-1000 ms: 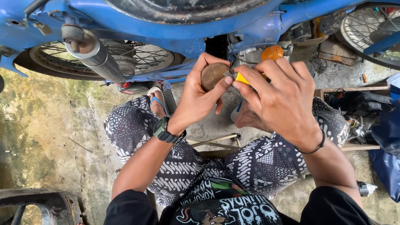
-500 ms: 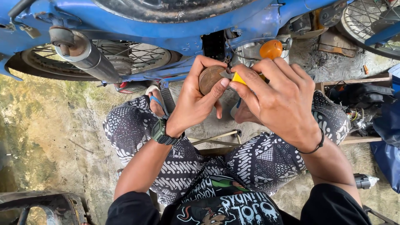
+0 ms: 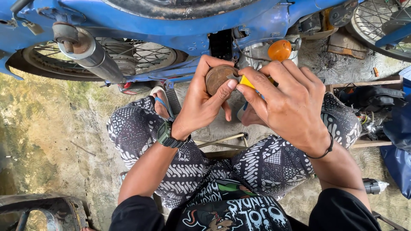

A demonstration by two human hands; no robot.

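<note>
Left hand (image 3: pixel 201 107) clamps a round, rusty-brown metal part (image 3: pixel 217 78) in closed fingers, held up just near the blue motorcycle (image 3: pixel 180 25). Right hand (image 3: pixel 287 105) pinches a yellow-handled tool (image 3: pixel 247 81) against its rim. Work looks midway: the part is off the bike, tool engaged, nothing refitted yet.

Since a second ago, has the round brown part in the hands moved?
No. The round brown part sits just left of the orange light as before; only the camera shifted.
</note>
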